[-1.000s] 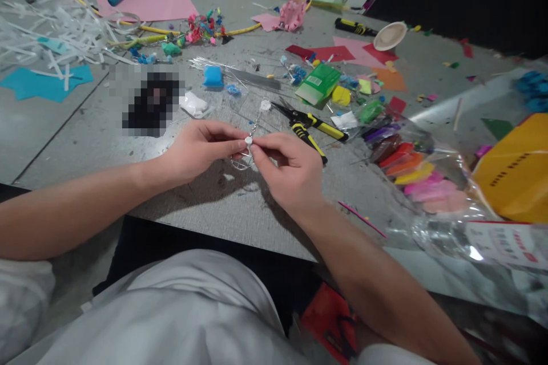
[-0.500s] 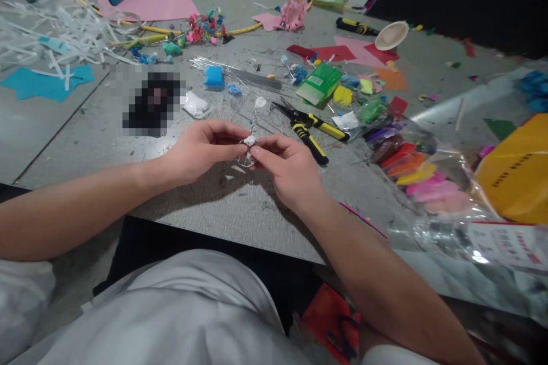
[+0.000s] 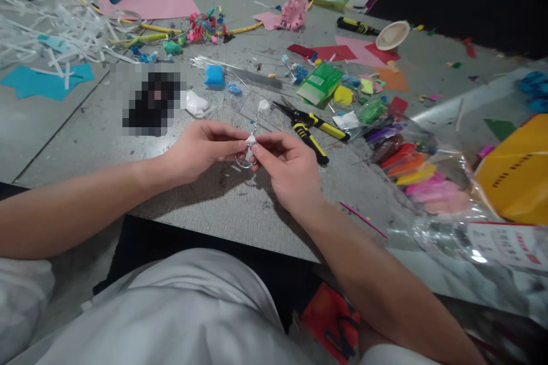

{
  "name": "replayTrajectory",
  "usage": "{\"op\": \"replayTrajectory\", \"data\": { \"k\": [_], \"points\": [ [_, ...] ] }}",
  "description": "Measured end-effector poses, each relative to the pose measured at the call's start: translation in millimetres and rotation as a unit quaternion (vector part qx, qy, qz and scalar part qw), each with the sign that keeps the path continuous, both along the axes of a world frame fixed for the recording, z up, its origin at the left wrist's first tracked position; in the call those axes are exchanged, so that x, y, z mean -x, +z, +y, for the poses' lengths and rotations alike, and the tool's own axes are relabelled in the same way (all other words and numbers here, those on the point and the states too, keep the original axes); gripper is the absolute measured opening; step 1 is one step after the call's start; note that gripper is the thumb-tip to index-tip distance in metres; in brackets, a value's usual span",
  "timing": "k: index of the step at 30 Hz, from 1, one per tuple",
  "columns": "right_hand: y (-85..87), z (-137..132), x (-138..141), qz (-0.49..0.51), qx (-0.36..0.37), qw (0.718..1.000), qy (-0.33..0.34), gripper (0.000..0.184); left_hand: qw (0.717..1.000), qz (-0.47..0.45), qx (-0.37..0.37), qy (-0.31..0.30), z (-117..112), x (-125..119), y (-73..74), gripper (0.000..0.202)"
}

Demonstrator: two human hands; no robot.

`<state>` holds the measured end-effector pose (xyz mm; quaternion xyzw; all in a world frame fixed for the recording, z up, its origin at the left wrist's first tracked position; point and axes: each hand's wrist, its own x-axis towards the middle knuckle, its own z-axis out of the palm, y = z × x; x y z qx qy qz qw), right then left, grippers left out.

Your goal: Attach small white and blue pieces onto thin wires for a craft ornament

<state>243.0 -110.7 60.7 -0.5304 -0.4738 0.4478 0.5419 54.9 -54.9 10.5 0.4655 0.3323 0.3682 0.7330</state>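
Between the fingertips of both hands is a small twisted-wire figure with a wire ring at its lower end and a white round tip at the top. A white lump of clay sits on its middle. My left hand pinches it from the left, thumb and fingers closed. From the other side my right hand presses the lump with thumb and forefinger. Just beyond my right hand lie black and yellow pliers, their jaws apart. A white clay packet rests behind my left hand.
Blue clay and a bundle of thin wires lie farther back. A green packet and bagged coloured clay are on the right, near a clear bottle. White paper strips heap at the far left.
The wire figure has tilted slightly, its white tip shifting a little right and down. The fingers have shifted a little around the white lump; both hands keep their hold.
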Motion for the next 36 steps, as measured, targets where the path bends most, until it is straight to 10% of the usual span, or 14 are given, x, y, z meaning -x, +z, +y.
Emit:
{"op": "replayTrajectory", "data": {
  "k": [25, 36],
  "points": [
    [-1.0, 1, -1, -0.084, -0.012, 0.996, -0.026, 0.01, 0.999, 0.021, -0.021, -0.017, 1, -5, -1.1, 0.038],
    [-20.6, 22, -35, -0.253, 0.005, 0.967, -0.013, 0.015, 0.96, 0.23, -0.155, -0.042, 25, 11, -2.4, 0.021]
  ]
}}
